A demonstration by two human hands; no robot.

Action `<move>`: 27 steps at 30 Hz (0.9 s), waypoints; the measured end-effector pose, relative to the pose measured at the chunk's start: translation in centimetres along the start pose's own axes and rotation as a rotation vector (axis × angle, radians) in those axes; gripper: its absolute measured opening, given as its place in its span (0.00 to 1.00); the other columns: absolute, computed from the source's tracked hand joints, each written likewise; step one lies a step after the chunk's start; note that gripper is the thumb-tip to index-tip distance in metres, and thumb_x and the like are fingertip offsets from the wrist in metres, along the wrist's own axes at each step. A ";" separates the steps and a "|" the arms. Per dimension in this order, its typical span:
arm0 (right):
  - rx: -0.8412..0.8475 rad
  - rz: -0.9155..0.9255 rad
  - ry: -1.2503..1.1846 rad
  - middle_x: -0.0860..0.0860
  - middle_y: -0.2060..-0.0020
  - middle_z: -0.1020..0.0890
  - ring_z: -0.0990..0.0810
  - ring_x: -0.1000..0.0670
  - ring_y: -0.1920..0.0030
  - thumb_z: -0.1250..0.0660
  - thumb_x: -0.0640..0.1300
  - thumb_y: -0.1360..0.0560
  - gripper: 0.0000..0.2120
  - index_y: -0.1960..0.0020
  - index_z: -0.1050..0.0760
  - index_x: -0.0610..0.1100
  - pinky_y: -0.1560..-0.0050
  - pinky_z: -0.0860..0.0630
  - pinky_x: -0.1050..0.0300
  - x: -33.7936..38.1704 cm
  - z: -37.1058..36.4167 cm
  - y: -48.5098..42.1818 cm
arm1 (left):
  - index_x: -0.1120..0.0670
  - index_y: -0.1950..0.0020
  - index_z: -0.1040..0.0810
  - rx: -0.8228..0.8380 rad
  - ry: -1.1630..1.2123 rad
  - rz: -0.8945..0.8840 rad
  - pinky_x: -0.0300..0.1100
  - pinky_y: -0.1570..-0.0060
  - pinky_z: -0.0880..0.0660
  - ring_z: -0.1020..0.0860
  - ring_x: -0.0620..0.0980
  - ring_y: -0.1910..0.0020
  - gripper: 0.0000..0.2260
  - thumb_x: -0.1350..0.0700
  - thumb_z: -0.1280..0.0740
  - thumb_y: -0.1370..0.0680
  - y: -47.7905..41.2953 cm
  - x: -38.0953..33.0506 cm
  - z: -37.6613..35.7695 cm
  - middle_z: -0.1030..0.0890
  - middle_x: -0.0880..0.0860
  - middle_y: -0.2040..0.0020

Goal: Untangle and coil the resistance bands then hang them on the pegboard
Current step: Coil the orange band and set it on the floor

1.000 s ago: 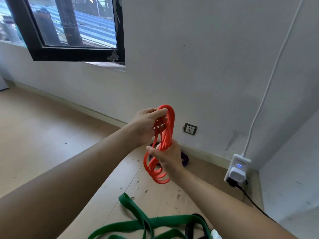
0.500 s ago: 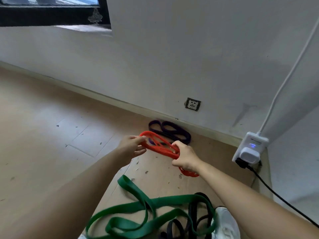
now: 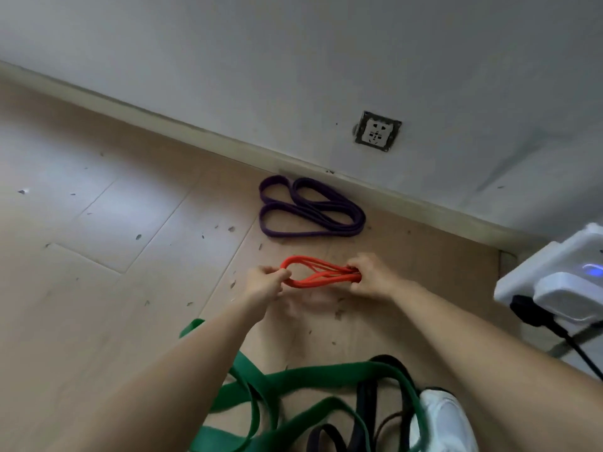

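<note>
Right now you hold one thin orange-red rubber resistance band (image 3: pixel 313 282), folded into a flat coil of several strands, stretched level between your two hands. Your left hand (image 3: pixel 266 283) pinches the coil's left end with curled fingers; your right hand (image 3: pixel 370 277) has its fingers curled round the bunched right end. The coil sits low over the pale wooden floor (image 3: pixel 130 223), and whether it touches the boards cannot be told.

One purple flat band (image 3: pixel 310 235) lies coiled on the floor beyond your hands, near the baseboard (image 3: pixel 228 138) and apart from the orange coil. One wide green band (image 3: pixel 326 370) sprawls loose under your forearms, tangled with dark bands (image 3: pixel 365 396) whose number you cannot count. One white shoe (image 3: pixel 440 419) shows beside them. One wall socket (image 3: pixel 377 132) sits above the baseboard, and one white plug block (image 3: pixel 561 282) with a black cord is at the right.
</note>
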State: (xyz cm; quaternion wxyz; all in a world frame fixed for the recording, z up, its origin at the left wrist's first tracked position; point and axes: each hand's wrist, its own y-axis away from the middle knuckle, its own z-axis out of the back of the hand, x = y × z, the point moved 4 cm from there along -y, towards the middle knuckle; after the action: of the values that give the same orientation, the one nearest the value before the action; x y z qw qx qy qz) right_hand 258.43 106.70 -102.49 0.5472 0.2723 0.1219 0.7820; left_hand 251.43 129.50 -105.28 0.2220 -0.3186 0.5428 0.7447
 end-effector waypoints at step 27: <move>-0.096 0.062 0.149 0.51 0.20 0.41 0.45 0.47 0.21 0.26 0.61 0.30 0.48 0.18 0.46 0.50 0.22 0.48 0.45 0.9 -2.9 3.6 | 0.51 0.42 0.20 0.006 -0.303 -0.318 0.48 0.56 0.19 0.16 0.50 0.60 0.08 0.56 0.30 0.21 4.9 1.9 8.1 0.16 0.53 0.54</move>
State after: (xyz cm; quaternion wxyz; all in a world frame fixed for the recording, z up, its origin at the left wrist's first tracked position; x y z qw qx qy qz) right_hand 253.73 106.45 -102.83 0.5246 0.1905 0.1162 0.8216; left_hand 244.92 135.60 -101.66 0.4168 -0.2840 0.4482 0.7381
